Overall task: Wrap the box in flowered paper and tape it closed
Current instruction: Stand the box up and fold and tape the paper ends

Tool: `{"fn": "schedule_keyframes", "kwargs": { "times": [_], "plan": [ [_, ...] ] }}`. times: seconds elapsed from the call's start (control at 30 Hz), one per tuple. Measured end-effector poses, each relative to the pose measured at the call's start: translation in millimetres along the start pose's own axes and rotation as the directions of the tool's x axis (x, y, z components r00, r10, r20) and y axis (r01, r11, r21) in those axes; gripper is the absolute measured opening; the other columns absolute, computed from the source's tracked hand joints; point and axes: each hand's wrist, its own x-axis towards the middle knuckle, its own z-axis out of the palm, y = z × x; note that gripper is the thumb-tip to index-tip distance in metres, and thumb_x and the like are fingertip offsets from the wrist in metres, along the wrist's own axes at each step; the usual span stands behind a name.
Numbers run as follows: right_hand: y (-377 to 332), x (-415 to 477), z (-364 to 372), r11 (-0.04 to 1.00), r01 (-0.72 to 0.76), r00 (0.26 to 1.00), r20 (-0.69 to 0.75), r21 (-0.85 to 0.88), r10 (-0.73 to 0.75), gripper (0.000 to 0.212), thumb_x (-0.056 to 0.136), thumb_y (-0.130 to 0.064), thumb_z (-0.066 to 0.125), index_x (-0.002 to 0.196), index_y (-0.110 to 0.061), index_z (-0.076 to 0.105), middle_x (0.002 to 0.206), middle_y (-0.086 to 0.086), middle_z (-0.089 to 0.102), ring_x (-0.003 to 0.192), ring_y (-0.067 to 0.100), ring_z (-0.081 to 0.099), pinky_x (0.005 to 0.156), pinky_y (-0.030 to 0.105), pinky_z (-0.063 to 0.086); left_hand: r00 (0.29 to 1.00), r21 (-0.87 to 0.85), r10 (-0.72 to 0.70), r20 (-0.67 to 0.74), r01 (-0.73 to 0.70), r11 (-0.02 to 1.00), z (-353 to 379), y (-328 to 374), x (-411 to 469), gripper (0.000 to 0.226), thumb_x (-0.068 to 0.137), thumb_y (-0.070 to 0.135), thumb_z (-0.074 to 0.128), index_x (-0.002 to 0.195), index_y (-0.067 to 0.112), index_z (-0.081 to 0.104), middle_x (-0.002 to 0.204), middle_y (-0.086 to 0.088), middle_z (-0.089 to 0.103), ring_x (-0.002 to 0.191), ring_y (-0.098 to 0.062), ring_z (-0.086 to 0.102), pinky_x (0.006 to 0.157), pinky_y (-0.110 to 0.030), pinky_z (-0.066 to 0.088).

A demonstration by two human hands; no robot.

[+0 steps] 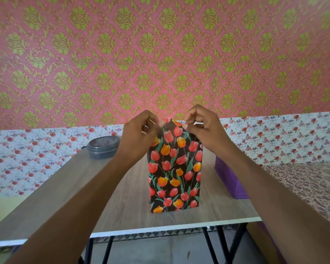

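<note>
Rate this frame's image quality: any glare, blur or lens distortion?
Head view: even soft light, faint shadows; slight sheen on the paper; wide-angle lens bows the table edge and wall border; corners smear; left hand and right hand sharp.

Wood-grain bench (122,197) with a white front edge and black legs. At its middle, upright: wrapped box (174,174) in tulip-printed paper. Far left corner: round grey lidded container (103,147). Right edge: purple box (229,178), partly hidden.
</note>
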Motion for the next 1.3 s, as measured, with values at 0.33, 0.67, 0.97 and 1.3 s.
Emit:
{"fn": "schedule_keyframes", "kwargs": {
  "times": [0.33,0.67,0.97,1.3],
  "plan": [
    [0,1,3,0.998,-0.017,1.0,0.007,-0.052,0.018,0.015,0.095,-0.002,0.066,0.094,-0.015,0.075,0.08,-0.008,0.067,0.084,0.017,0.064,0.083,0.046,0.055,0.998,0.018,0.02,-0.062,-0.019,1.0,5,2,-8,0.005,0.095,0.016,0.068,0.098,0.02,0.067,0.075,0.015,0.068,0.072,0.0,0.066,0.071,-0.013,0.05],
    [0,-4,-8,0.998,-0.051,0.998,-0.039,-0.037,0.05,0.021,0.086,-0.007,0.079,0.107,-0.011,0.08,0.092,-0.009,0.077,0.094,0.004,0.072,0.094,0.017,0.053,0.959,-0.268,-0.273,-0.07,0.246,0.932,4,6,-8,0.009,0.086,0.017,0.078,0.088,0.024,0.081,0.088,0.009,0.078,0.085,-0.007,0.073,0.075,-0.03,0.063],
    [-8,-3,-7,0.995,-0.032,0.999,-0.029,-0.094,0.029,0.015,0.086,-0.004,0.079,0.085,-0.019,0.079,0.083,-0.001,0.075,0.081,0.016,0.068,0.078,0.02,0.056,0.983,-0.07,-0.181,0.04,0.184,0.981,-9,9,-1,0.008,0.082,0.021,0.081,0.088,0.027,0.079,0.088,0.008,0.075,0.078,-0.01,0.071,0.07,-0.026,0.061],
    [-12,1,-1,0.981,-0.061,0.994,0.077,-0.186,0.077,0.007,0.094,-0.003,0.068,0.089,-0.008,0.069,0.083,0.002,0.069,0.084,0.014,0.066,0.085,0.029,0.052,0.994,0.27,-0.082,0.071,0.061,0.961,2,14,4,0.019,0.101,0.013,0.057,0.091,0.005,0.07,0.098,-0.005,0.06,0.09,-0.019,0.057,0.075,-0.026,0.044]
  ]
}}
